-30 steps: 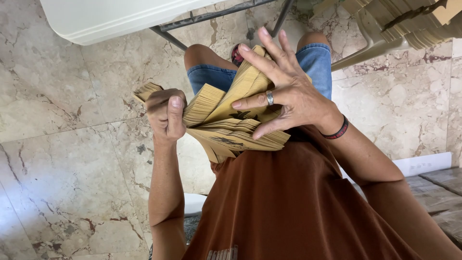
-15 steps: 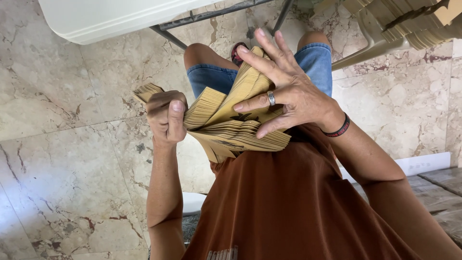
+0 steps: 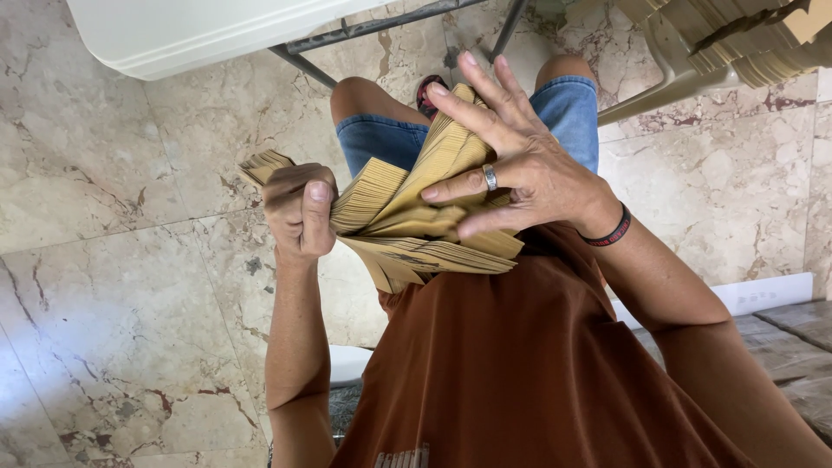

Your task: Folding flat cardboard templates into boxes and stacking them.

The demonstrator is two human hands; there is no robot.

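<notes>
I see a thick stack of tan paper sheets (image 3: 416, 217) at the centre of my view, held over the lap, above the denim shorts (image 3: 381, 139) and the rust-brown shirt (image 3: 520, 373). The stack is fanned and bent, its lower leaves splaying toward 5 o'clock.

The left hand (image 3: 299, 208) sits at 9 o'clock of the stack, curled into a tight fist around its left end, thumb pressed over the edge, with a few sheet tips poking out beyond the knuckles. The right hand (image 3: 511, 165), at 2 o'clock, lies spread across the top with its fingers fanned wide; it presses and lifts leaves rather than closing round them, and wears a ring and a dark wristband.

My worry is the splayed lower sheets: only the left fist pins them, so a slackening there could, I judge, let them slide out and scatter over the marble floor (image 3: 130, 286). The sharp bend could also crease the leaves.

As for containers, I see none. A further pile of similar sheets (image 3: 737, 35) rests at 1 o'clock, and a white table (image 3: 199, 30) edge at 11 o'clock.
</notes>
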